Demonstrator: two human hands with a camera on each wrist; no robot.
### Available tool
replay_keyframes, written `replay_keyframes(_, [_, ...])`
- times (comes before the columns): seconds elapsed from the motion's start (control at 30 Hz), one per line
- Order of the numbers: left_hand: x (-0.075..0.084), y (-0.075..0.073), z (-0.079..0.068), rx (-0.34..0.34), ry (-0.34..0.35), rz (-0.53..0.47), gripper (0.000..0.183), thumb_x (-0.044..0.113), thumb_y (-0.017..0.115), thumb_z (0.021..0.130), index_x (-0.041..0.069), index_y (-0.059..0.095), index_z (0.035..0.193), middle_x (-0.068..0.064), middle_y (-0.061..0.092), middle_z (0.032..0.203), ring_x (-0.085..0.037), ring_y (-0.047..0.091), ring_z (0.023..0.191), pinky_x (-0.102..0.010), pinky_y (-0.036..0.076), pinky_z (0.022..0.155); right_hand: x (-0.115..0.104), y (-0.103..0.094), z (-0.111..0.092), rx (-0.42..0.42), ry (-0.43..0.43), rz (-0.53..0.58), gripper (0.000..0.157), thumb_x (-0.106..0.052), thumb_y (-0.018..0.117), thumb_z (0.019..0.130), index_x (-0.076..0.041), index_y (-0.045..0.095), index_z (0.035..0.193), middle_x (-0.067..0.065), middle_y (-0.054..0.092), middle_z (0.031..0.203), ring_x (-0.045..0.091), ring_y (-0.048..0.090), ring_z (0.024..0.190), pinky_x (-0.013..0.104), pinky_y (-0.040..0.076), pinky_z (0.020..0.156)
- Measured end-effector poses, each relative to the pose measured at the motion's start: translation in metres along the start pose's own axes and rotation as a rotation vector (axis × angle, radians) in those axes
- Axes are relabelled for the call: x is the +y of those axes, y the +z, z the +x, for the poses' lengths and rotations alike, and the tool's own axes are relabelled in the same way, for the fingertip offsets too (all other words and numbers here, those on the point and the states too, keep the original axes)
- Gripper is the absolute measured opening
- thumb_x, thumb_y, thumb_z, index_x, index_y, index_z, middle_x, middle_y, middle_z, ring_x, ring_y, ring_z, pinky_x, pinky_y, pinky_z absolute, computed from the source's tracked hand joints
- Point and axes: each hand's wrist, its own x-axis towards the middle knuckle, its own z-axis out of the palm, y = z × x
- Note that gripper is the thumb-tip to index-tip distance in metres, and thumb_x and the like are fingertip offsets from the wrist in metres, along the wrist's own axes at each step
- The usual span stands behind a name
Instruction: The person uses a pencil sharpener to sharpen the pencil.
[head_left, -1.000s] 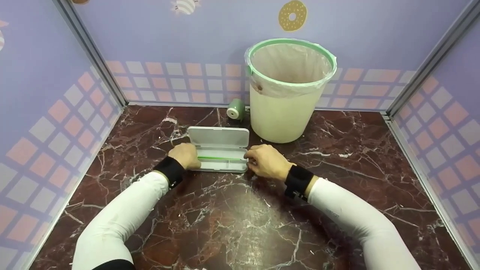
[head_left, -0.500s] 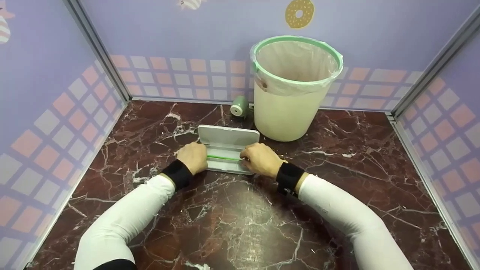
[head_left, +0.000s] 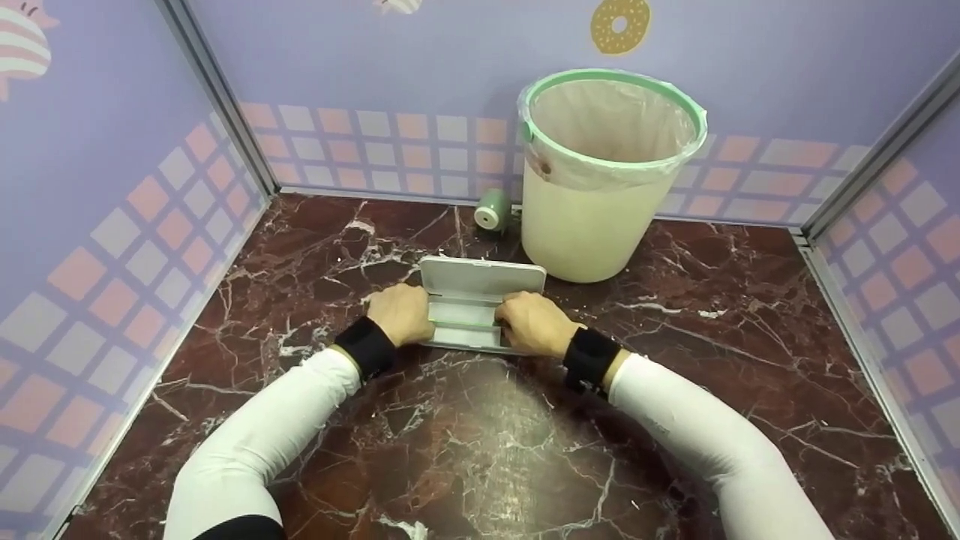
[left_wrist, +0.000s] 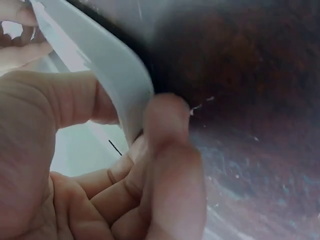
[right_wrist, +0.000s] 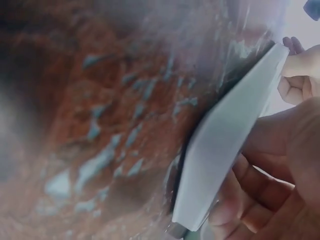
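Observation:
A white pencil case (head_left: 465, 337) lies on the marble-patterned tabletop with its lid (head_left: 484, 277) raised toward the far side. A thin green stick (head_left: 463, 324) runs lengthwise inside it. My left hand (head_left: 401, 313) grips the case's left end; in the left wrist view the thumb (left_wrist: 75, 97) reaches inside the wall while a finger presses the outside. At the right end, my right hand (head_left: 536, 322) curls over the rim, its thumb (right_wrist: 272, 132) behind the wall in the right wrist view. Both hands cover the stick's ends.
Behind the case, to the right, stands a tall pale bin (head_left: 592, 217) with a green rim and plastic liner. Next to it a small green cylinder (head_left: 493, 210) lies near the back wall. Patterned panels (head_left: 360, 60) enclose the back and sides.
My right hand has moved inward from the case's right edge to over its right end. The case has shifted slightly right and toward me; the whole view has shifted too.

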Motion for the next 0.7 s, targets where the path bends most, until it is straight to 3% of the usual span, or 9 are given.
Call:
replay_keyframes(0.03, [0.001,0.001,-0.001,0.016,0.008,0.013,0.032,0.023,0.081,0.078,-0.003,0.08,0.096,-0.029,0.083,0.105,-0.051,0.082,0.099,-0.068,0.065,0.082,0.0,0.0,-0.001,0.001,0.005,0.003,0.008,-0.003,0.072,0.086,-0.007,0.079,0.088,0.013,0.079,0.093,0.037,0.079,0.086,0.056,0.065,0.078])
replay_keyframes(0.1, [-0.008,0.022,0.009,0.09,0.039,0.044,0.032,0.026,0.08,0.075,-0.001,0.08,0.093,-0.026,0.083,0.098,-0.048,0.082,0.093,-0.065,0.065,0.076,-0.001,-0.001,-0.003,0.002,0.017,0.002,0.008,-0.005,0.074,0.086,-0.007,0.08,0.09,0.014,0.078,0.094,0.038,0.079,0.087,0.057,0.065,0.078])
replay_keyframes(0.27, [-0.005,0.027,0.005,0.17,0.068,0.046,0.022,0.018,0.077,0.073,0.0,0.079,0.087,-0.026,0.081,0.091,-0.048,0.081,0.084,-0.063,0.065,0.069,-0.002,-0.001,-0.008,0.004,0.061,-0.013,0.004,-0.01,0.076,0.09,-0.006,0.076,0.091,0.015,0.078,0.095,0.044,0.079,0.084,0.061,0.065,0.073])
replay_keyframes(0.33, [0.006,0.01,-0.007,0.152,0.056,0.013,0.02,0.011,0.076,0.075,-0.003,0.079,0.089,-0.03,0.081,0.094,-0.051,0.081,0.086,-0.065,0.066,0.071,-0.003,0.0,-0.009,0.004,0.074,-0.014,0.007,-0.011,0.077,0.09,-0.007,0.072,0.088,0.016,0.077,0.093,0.045,0.079,0.082,0.061,0.064,0.072])
replay_keyframes(0.53, [0.008,0.012,-0.015,0.173,0.06,-0.056,0.028,0.006,0.073,0.079,-0.004,0.073,0.105,-0.032,0.08,0.102,-0.054,0.08,0.093,-0.065,0.066,0.075,-0.006,0.0,-0.013,-0.007,0.117,0.004,0.011,-0.01,0.075,0.088,-0.008,0.067,0.081,0.019,0.077,0.087,0.046,0.077,0.08,0.063,0.063,0.072])
replay_keyframes(0.7, [0.011,0.013,-0.022,0.176,0.105,-0.083,0.037,0.002,0.074,0.079,0.0,0.063,0.115,-0.03,0.077,0.107,-0.054,0.078,0.096,-0.066,0.065,0.079,-0.007,-0.003,-0.017,-0.026,0.114,0.045,0.008,-0.008,0.075,0.087,-0.006,0.067,0.085,0.019,0.077,0.085,0.044,0.077,0.079,0.064,0.063,0.074])
